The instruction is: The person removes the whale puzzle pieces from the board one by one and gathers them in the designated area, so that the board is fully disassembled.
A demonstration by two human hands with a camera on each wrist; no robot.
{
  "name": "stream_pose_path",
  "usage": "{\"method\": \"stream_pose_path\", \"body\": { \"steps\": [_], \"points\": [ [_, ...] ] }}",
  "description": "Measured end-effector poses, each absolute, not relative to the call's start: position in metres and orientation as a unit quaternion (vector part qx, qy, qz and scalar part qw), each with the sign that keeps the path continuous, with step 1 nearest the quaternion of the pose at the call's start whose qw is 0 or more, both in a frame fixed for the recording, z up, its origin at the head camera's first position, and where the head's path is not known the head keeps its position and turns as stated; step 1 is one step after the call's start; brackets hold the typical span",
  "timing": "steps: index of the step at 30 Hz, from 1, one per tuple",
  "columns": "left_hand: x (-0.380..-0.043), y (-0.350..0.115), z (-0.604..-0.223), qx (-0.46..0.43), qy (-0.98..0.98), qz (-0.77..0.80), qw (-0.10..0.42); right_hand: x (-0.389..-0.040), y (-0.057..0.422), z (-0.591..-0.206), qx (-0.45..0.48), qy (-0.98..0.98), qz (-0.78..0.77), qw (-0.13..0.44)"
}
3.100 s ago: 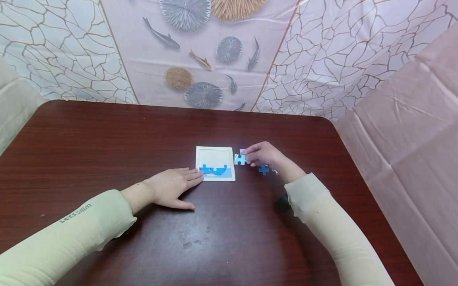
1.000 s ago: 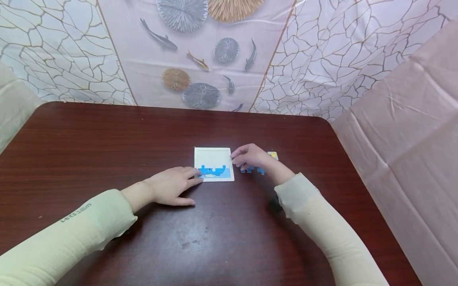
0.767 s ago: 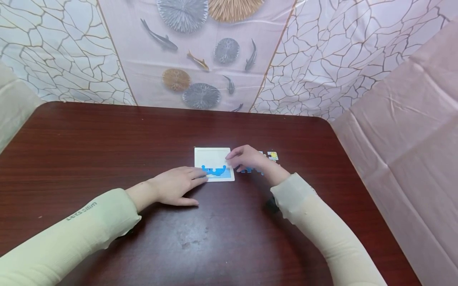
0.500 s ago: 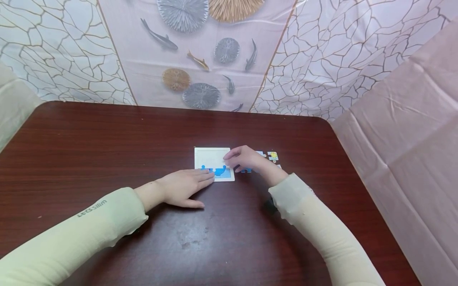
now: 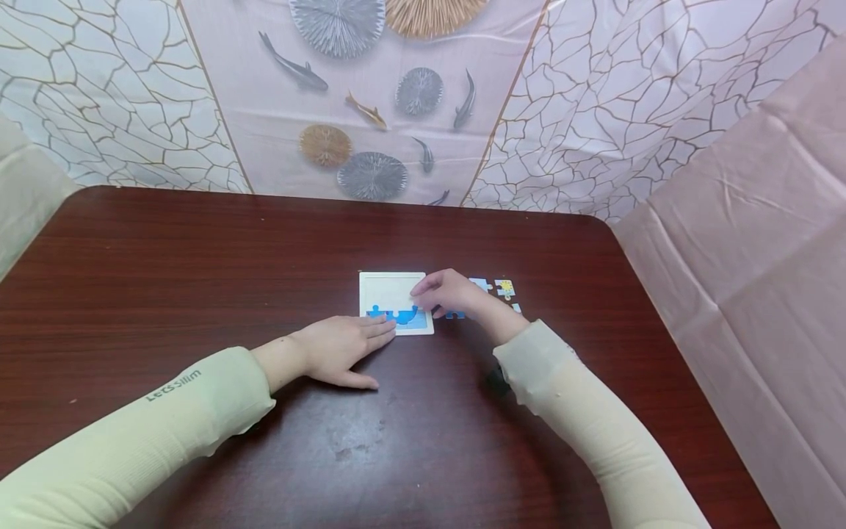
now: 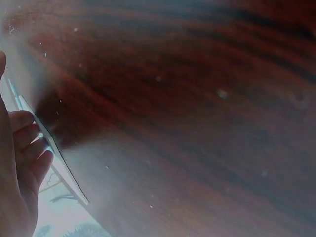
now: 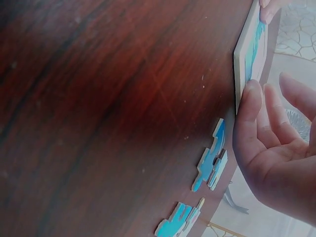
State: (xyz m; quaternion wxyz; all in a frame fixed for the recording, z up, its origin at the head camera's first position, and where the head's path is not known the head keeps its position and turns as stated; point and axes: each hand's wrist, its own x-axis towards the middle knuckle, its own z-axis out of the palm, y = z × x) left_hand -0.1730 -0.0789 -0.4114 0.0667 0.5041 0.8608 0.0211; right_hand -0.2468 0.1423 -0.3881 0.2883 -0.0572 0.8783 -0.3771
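Note:
A square jigsaw tray (image 5: 393, 279) with a pale frame lies flat on the table, its lower strip filled with blue puzzle pieces (image 5: 403, 317). My left hand (image 5: 340, 349) rests with straight fingers over the tray's lower left part. My right hand (image 5: 446, 292) is at the right side of the tray. In the right wrist view a fingertip (image 7: 253, 89) touches the tray's edge and the fingers bend loosely, with no piece visible between them. The left wrist view shows left fingers (image 6: 32, 140) at the tray's edge.
Loose puzzle pieces lie right of the tray, partly behind my right hand and wrist: a yellow-patterned piece (image 5: 505, 287), a pale blue piece (image 5: 479, 283) and a blue piece (image 5: 455, 314). A dark wood table (image 5: 198, 250) lies beneath, with a patterned cloth (image 5: 370, 95) behind it.
My right hand has moved left from the loose pieces to the tray's right edge. My left hand has slid right, further over the tray's lower pieces. In the last half second both hands barely move.

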Motion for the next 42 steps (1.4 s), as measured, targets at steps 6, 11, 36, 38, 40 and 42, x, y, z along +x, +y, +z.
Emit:
{"method": "stream_pose_path", "body": {
  "steps": [6,11,36,38,40,42],
  "points": [
    [-0.172,-0.0799,-0.4131,0.504,0.86,0.021,0.07,-0.2464,0.142,-0.3889,-0.054,0.88,-0.375,0.284],
    [-0.172,-0.0799,-0.4141,0.505,0.861,0.016,0.065,-0.2454,0.1391,-0.3884,-0.054,0.887,-0.365,0.278],
    [-0.1728,-0.08,-0.4126,0.496,0.865,0.022,0.074,-0.2452,0.1394,-0.3935,0.003,0.849,-0.452,0.273],
    [-0.1726,-0.08,-0.4125,0.496,0.865,0.022,0.075,-0.2446,0.1393,-0.3941,0.006,0.846,-0.455,0.278],
    [-0.1726,-0.0799,-0.4127,0.496,0.865,0.021,0.076,-0.244,0.139,-0.3942,0.007,0.843,-0.458,0.282],
    [-0.1724,-0.0801,-0.4125,0.495,0.865,0.022,0.076,-0.243,0.1386,-0.3939,0.009,0.844,-0.454,0.286]
  ]
}}
